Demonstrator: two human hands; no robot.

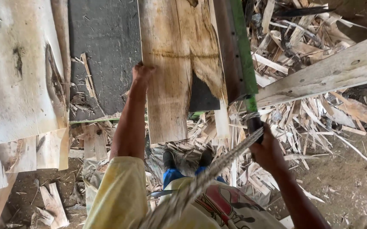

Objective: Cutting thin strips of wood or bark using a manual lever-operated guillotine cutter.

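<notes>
left hand (142, 73) presses its curled fingers against the edge of a wood veneer sheet (173, 68); right hand (267, 149), fingers wrapped, grips a green lever handle (251, 111) above scattered wood scraps (310, 123).

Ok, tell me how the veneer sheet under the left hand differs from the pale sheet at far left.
The veneer sheet under the left hand is narrow, brown-stained and torn at its lower right. The pale sheet is wider, whitish, with dark knots. Both are thin wood.
</notes>
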